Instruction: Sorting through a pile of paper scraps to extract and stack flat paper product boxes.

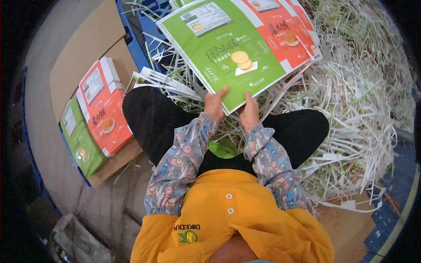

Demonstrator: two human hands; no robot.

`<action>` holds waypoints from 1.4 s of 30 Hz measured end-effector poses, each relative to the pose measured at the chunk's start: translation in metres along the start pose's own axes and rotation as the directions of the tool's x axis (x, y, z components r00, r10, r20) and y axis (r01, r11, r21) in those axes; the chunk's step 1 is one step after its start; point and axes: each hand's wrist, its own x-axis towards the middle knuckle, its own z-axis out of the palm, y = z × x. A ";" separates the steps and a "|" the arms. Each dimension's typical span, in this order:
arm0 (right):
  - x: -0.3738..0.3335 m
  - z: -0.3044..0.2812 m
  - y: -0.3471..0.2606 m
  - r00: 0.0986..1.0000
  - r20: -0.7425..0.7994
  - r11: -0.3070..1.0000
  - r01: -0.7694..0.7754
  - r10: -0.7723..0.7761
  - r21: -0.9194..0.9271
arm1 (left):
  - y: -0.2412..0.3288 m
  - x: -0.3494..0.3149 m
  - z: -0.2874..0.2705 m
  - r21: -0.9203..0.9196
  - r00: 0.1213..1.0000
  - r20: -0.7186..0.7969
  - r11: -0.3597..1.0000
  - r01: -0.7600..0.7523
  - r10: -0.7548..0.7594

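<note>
A stack of printed sheets point(228, 41), green on one part and orange-red on the other with pictures of round biscuits, lies slanted in front of me. Its near corner sits between my two hands. My left hand point(214, 106) grips the edge left of that corner, thumb on top. Just right of the corner, my right hand point(249, 113) holds the other edge the same way. The fingers under the sheets are hidden. Long white paper strips point(169, 83) lie beside the stack, close to my left hand.
A big heap of shredded paper strips point(346, 118) spreads along the right. To the left, more green and red printed sheets point(105, 118) are stacked on brown cardboard point(85, 52) over a blue pallet point(137, 48). Another cardboard piece point(346, 232) lies at the lower right. My bent knees flank the stack's near corner.
</note>
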 end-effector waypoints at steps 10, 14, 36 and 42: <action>-0.004 0.008 -0.041 0.995 0.071 0.996 0.080 -0.077 -0.045 | 0.022 0.001 0.012 0.071 0.997 -0.076 0.997 0.035 -0.029; -0.008 0.017 -0.054 0.981 0.171 0.990 0.066 -0.087 0.124 | 0.031 -0.004 0.022 -0.037 0.999 -0.030 0.999 0.027 -0.029; -0.006 -0.040 -0.058 1.000 -0.020 0.956 -0.013 0.007 -0.294 | 0.098 0.001 0.055 0.017 0.985 0.174 1.000 -0.011 0.008; 0.003 -0.047 -0.035 0.955 -0.009 0.383 0.110 -0.296 -0.917 | 0.060 -0.006 0.045 0.103 0.989 0.093 0.987 -0.123 0.113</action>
